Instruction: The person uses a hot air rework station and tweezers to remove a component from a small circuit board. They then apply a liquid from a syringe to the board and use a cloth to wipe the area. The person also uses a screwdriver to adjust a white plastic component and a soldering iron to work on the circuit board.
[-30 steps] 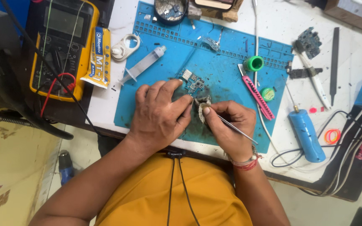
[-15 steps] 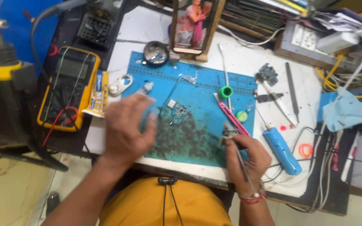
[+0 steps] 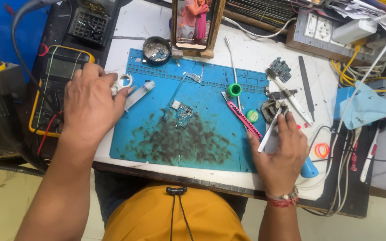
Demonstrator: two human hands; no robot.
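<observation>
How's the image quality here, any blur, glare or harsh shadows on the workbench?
Head view: evenly lit, soft shadows; the blue silicone work mat and small green circuit board are sharp; slight wide-angle bending at the edges; left hand and right hand show little blur; no strong glare.

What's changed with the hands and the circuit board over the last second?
Both hands left the small circuit board. The left hand moved out left to the syringe by the multimeter; the right hand, keeping its tweezers, moved right. The board stays on the blue mat.
</observation>
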